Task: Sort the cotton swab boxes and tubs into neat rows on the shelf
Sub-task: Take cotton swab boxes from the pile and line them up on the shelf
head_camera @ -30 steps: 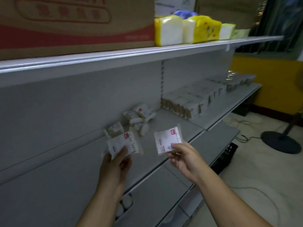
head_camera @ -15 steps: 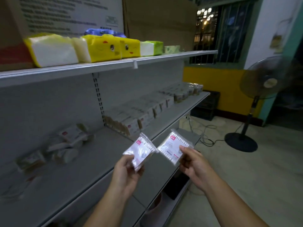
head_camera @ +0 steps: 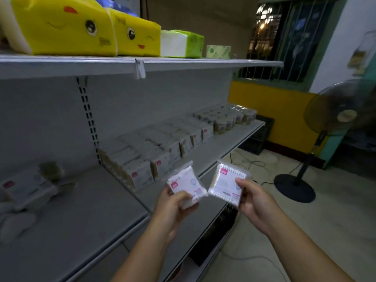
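With left hand [head_camera: 173,208] grips one cotton swab box [head_camera: 186,185] by its lower corner, with right hand [head_camera: 256,202] pinches a second box [head_camera: 226,184] at its edge, both side by side just in front of the shelf [head_camera: 213,151].

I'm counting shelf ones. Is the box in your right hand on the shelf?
Not yet. The right hand holds the flat clear plastic cotton swab box in the air, in front of the grey metal shelf.
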